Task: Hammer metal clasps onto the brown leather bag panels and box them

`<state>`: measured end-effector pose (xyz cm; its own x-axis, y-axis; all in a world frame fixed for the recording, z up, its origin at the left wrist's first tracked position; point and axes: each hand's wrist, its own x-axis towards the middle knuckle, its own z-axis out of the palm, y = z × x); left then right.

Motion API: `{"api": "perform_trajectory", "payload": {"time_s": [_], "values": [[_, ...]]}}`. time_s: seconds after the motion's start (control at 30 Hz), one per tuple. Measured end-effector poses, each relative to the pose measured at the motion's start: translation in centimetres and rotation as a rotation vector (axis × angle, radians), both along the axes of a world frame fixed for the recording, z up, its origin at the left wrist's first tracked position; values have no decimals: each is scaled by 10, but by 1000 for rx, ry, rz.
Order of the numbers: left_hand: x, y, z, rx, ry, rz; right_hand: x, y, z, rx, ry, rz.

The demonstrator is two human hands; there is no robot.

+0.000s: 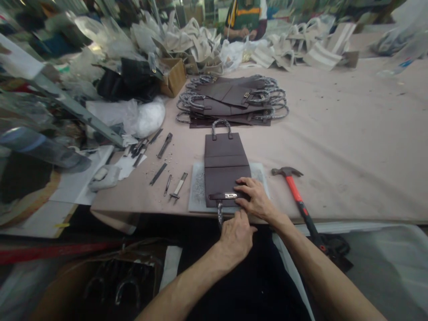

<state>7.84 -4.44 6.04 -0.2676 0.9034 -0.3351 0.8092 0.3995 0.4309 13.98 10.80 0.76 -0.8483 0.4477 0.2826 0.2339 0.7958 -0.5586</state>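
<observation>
A dark brown bag panel point(225, 149) lies flat with one wrapped handle at its far end. Its near part rests on a pale grey slab point(197, 187). Across the near end runs a narrow dark strap point(217, 196) bearing a shiny metal plate point(230, 195). My right hand point(257, 198) lies over the panel's right side, thumb and fingers closed around the strap's right end. Below it, at the table edge, my left hand point(236, 235) is curled closed; what its fingers hold is hidden. A second wrapped handle point(220, 213) hangs beside the left hand.
Right of the slab lies a red-and-black claw hammer point(296, 191). Metal punches point(179, 187) and other small tools lie left. Beyond is a stack of similar panels point(234, 100). A cardboard box point(174, 76) and white bag parts point(194, 42) stand farther back, near another person point(245, 20).
</observation>
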Motion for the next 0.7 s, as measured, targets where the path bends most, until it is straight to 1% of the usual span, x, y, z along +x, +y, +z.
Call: {"api": "perform_trajectory", "payload": {"time_s": [0.17, 0.33, 0.4, 0.47, 0.53, 0.6, 0.63, 0.7], "values": [[-16, -17, -2, 86, -5, -57, -9, -12, -2, 20, 22, -96], [-26, -29, -5, 163, -20, -105, -7, -15, -3, 0, 42, -71], [-30, -35, -8, 237, -44, -148, -4, -14, -1, 7, 44, -51], [-39, -41, -9, 365, -60, -164, -3, -14, 0, 18, 45, -36], [-56, -46, -10, 499, -30, -100, -3, -13, 0, 25, 39, -37], [-84, -46, -9, 569, 47, 61, -5, -13, -3, 31, 33, -53], [-103, -45, -8, 569, 88, 160, -6, -13, -4, 38, 33, -64], [-146, -42, -5, 509, 159, 360, -8, -12, -7, 58, 50, -81]]}}
